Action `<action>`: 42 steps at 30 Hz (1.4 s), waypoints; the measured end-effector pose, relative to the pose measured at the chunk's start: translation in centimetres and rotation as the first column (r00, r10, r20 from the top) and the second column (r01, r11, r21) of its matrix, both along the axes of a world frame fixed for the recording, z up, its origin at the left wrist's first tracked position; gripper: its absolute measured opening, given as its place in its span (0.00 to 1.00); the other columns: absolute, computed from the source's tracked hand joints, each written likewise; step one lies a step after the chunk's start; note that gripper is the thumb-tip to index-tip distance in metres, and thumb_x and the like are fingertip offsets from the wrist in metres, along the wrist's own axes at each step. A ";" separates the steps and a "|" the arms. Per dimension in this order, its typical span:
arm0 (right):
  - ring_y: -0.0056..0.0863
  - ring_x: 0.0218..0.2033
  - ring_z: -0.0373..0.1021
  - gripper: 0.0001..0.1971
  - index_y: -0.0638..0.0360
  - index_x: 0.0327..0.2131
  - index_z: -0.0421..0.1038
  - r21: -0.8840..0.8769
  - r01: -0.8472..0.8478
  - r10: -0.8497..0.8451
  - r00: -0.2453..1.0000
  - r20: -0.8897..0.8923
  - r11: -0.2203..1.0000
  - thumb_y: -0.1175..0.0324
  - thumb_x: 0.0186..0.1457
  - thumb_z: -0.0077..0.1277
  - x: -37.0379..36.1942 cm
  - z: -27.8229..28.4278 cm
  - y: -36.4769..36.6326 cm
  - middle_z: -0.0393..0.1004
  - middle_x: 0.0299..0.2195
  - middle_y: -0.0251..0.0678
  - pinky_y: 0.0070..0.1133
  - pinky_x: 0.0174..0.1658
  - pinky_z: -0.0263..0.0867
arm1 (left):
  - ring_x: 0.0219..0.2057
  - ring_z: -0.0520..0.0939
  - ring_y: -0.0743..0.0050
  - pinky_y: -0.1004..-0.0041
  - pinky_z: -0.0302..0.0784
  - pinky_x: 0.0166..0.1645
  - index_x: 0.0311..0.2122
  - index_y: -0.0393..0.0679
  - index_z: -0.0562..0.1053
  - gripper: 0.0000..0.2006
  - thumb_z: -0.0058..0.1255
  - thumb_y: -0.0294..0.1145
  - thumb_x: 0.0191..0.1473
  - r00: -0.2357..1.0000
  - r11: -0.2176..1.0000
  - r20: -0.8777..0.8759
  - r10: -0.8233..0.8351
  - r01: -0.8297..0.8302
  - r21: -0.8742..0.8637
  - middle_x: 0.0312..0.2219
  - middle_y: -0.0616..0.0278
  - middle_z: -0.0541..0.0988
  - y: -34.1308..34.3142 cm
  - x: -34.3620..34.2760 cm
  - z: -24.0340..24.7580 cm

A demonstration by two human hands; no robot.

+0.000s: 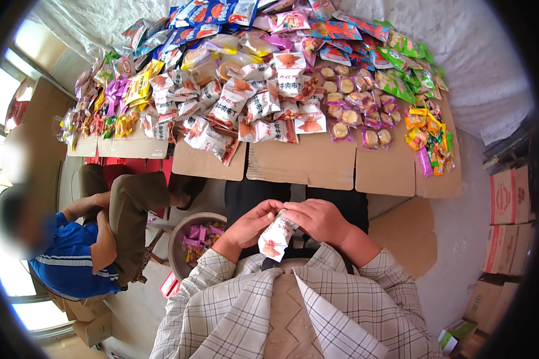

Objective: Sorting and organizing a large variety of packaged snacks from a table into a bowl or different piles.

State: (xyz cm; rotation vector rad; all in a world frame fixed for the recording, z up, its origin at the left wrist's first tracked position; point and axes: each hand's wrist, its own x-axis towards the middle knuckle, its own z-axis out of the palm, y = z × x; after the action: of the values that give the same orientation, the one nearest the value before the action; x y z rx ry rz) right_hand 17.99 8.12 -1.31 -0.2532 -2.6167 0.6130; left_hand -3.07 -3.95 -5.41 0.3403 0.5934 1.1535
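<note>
A person's two hands and a white packet, placed by reference to the heap of white packets [230, 102] on the cardboard-covered counter [302, 158]. The single white packet [274, 240] is off the counter, on the wearer's side of the heap and a little to its right, above the lap. The left hand [253, 224] and the right hand [318, 220] meet at its far end, the grip of each closed around that end; the printed near end hangs free. Yellow packets [142, 82] lie left of the heap, blue packets [212, 13] behind it, and wrapped round biscuits [350, 116] just to its right, with green packets [401, 87] farther right. A basin [177, 251] of small wrapped pieces stands on the wearer's side of the heap, below and left; a seated person in a blue shirt [78, 257] is beyond it, farther left.
</note>
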 end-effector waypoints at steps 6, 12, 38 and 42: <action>0.31 0.31 0.76 0.16 0.59 0.46 0.72 -0.507 0.168 -0.198 0.980 -0.005 0.845 0.69 0.53 0.59 -1.7 2.1 2.5 0.79 0.33 0.38 0.25 0.36 0.71 | 0.59 0.69 0.54 0.57 0.67 0.62 0.66 0.50 0.56 0.32 0.47 0.54 0.62 0.962 0.992 0.267 -0.052 0.019 0.125 0.57 0.52 0.67 0.4 -1.2 0.2; 0.17 0.30 0.74 0.16 0.67 0.49 0.68 -0.901 0.021 -0.368 0.917 -0.156 0.433 0.66 0.63 0.52 -8.0 5.2 8.2 0.78 0.35 0.34 0.18 0.33 0.71 | 0.60 0.68 0.55 0.58 0.66 0.62 0.67 0.51 0.54 0.33 0.46 0.53 0.63 0.951 0.992 0.298 -0.084 0.051 0.118 0.58 0.51 0.65 0.4 -1.4 0.4; 0.38 0.42 0.73 0.23 0.58 0.45 0.73 -0.152 -0.296 0.279 0.953 -0.122 0.943 0.56 0.49 0.62 -10.7 0.7 0.1 0.75 0.40 0.37 0.32 0.46 0.70 | 0.63 0.66 0.55 0.56 0.68 0.62 0.66 0.45 0.58 0.31 0.49 0.41 0.60 0.858 0.898 -0.484 0.172 0.066 0.435 0.63 0.52 0.63 -0.1 -2.9 -0.5; 0.40 0.44 0.70 0.23 0.56 0.45 0.72 0.011 -0.252 0.249 0.950 -0.188 0.968 0.56 0.48 0.61 -9.8 -4.0 -0.7 0.73 0.41 0.36 0.33 0.46 0.68 | 0.62 0.67 0.54 0.52 0.63 0.64 0.63 0.38 0.60 0.27 0.42 0.42 0.64 0.994 0.996 -0.100 -0.043 0.035 -0.083 0.63 0.51 0.63 0.0 -2.4 -0.8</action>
State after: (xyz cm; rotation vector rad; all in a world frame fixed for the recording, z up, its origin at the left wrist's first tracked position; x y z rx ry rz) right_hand 8.18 7.46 -5.33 0.1321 -2.4789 0.7019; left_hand -5.45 -3.95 -6.23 0.3411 0.7183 1.0758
